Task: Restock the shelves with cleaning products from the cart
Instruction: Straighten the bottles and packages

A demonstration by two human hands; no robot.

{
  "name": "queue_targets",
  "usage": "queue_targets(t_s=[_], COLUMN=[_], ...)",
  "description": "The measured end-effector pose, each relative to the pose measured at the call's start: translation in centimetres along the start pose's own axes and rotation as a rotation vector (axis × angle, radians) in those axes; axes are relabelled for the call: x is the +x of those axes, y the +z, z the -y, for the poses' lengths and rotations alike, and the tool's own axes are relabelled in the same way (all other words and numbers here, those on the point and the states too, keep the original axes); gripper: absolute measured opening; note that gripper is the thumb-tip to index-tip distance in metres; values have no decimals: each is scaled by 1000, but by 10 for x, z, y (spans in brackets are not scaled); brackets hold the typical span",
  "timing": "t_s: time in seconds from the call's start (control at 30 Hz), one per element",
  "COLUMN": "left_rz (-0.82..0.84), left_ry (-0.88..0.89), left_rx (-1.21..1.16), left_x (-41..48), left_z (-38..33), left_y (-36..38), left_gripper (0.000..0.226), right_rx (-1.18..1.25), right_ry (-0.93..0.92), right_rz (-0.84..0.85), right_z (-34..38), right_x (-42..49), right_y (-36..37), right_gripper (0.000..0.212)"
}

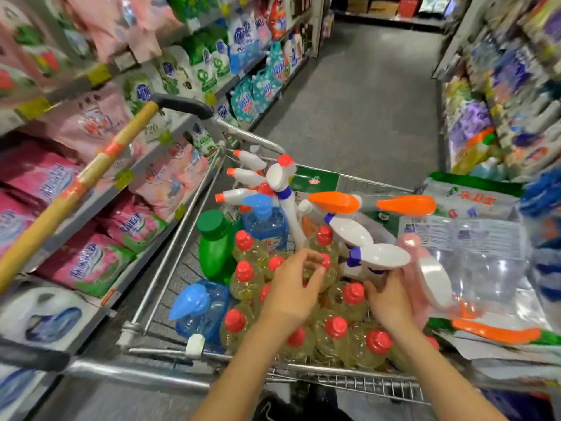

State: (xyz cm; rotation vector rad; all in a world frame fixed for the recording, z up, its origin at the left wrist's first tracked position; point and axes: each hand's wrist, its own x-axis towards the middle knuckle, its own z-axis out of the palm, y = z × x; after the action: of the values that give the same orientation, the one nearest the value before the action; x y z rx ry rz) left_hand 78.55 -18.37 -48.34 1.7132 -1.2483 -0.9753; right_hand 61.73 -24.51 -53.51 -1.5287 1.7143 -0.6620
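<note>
**Detergent aisle: both hands down in the loaded cart**

Grey floor runs between stocked shelves, and the wire cart stands against the left-hand row. Its near rim crosses under both forearms.

The left hand is down among tightly packed yellow bottles with red caps. Its grip pinches one red cap between the thumb and curled fingers.

The right hand lies just to the right, low over the same bottles, with its fingertips at a pink bottle. I cannot tell whether that grip has closed, because the fingers are hidden behind the hand.

To the left of the left grip a blue bottle lies on its side. Past it stands a green bottle.

Just ahead of both grips, white spray bottles stick up, tilted at different angles. To the right of the right grip, a clear plastic pack overhangs the cart's side.

Well off to the left of both grips, a wooden pole slants across a shelf holding pink bags.
</note>
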Motion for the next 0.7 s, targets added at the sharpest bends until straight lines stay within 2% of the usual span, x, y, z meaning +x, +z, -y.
queue_targets(t_s=[0.1, 0.27, 0.37, 0.47, 0.57, 0.7], left_rz=[-19, -61, -66, 13, 106, 185], left_ry=[15, 15, 29, 76, 97, 184], left_rx=[23, 11, 3, -25, -35, -85], left_x=[3, 13, 15, 14, 13, 17], left_z=[3, 2, -2, -8, -16, -40], left_y=[2, -2, -6, -11, -17, -23], left_gripper=[10, 12, 16, 28, 40, 48], right_rx=[-48, -77, -101, -28, 30, 231], right_ry=[-125, -128, -215, -373, -523, -626], right_rz=[1, 5, -28, -103, -165, -117], right_z=[1, 9, 18, 38, 67, 114], right_x=[-4, -12, -27, -42, -48, -46], right_y=[2, -7, -20, -42, -70, -107], right_gripper=[34, 11, 18, 43, 40, 31])
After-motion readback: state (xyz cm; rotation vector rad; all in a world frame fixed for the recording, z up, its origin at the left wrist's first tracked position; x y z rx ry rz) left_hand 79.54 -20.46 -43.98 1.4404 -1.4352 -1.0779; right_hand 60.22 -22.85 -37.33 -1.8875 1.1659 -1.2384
